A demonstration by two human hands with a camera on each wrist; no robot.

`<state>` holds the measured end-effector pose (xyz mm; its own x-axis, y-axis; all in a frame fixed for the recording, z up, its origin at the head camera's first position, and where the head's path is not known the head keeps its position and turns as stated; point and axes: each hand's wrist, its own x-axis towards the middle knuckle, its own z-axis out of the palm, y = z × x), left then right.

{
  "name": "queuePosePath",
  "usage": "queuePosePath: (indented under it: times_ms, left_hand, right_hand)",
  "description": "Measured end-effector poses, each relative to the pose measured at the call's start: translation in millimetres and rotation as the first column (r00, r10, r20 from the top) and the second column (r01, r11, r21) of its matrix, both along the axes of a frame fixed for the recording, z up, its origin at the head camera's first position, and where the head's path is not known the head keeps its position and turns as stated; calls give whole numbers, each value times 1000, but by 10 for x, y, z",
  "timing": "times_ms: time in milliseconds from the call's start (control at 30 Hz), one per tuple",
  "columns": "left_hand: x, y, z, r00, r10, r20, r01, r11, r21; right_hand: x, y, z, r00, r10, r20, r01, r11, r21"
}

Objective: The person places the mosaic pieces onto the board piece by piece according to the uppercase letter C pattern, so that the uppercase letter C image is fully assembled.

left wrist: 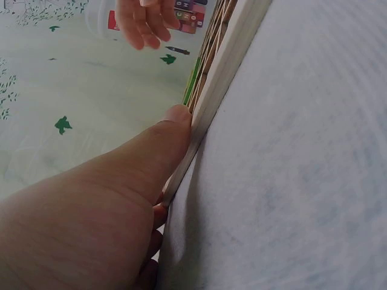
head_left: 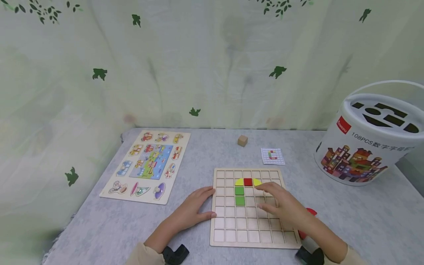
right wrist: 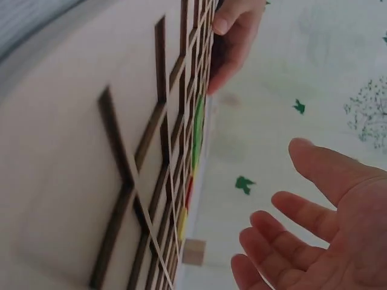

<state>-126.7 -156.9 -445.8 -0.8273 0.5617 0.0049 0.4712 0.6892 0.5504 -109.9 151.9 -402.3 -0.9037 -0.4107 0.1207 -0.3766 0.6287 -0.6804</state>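
A wooden grid board (head_left: 228, 223) lies flat on the table. In its upper squares a yellow quarter-round piece (head_left: 239, 182), a red square (head_left: 247, 182) and a second yellow piece (head_left: 256, 182) form a row. Below the left yellow piece sit a green square (head_left: 239, 190) and another green square (head_left: 240, 200). My left hand (head_left: 190, 209) touches the board's left edge with thumb and fingertips; the left wrist view shows the thumb (left wrist: 148, 151) against the rim. Over the board's right half hovers my right hand (head_left: 286, 206), fingers spread and holding nothing, its fingertips near the right yellow piece.
A small pattern card (head_left: 273, 156) lies behind the board, with a wooden cube (head_left: 242, 140) to its left. A picture knob puzzle (head_left: 132, 195) is at left, a white lidded bucket (head_left: 351, 143) at right. Red pieces (head_left: 311, 211) partly show beside the right forearm.
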Motion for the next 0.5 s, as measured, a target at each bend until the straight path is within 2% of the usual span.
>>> queuePosePath:
  times_ms: [200, 367, 500]
  left_hand:
    - [-1, -6, -1, 1000, -4, -9, 4, 1000, 2]
    - [-2, -6, -1, 1000, -4, -19, 4, 1000, 5]
    - [0, -1, -1, 1000, -5, -18, 5, 1000, 9]
  right_hand:
    - [147, 394, 78, 991, -110, -83, 114, 992, 48]
    - [235, 685, 24, 980, -189, -54, 194, 975, 112]
    - [263, 845, -69, 967, -253, 9, 247, 951, 186]
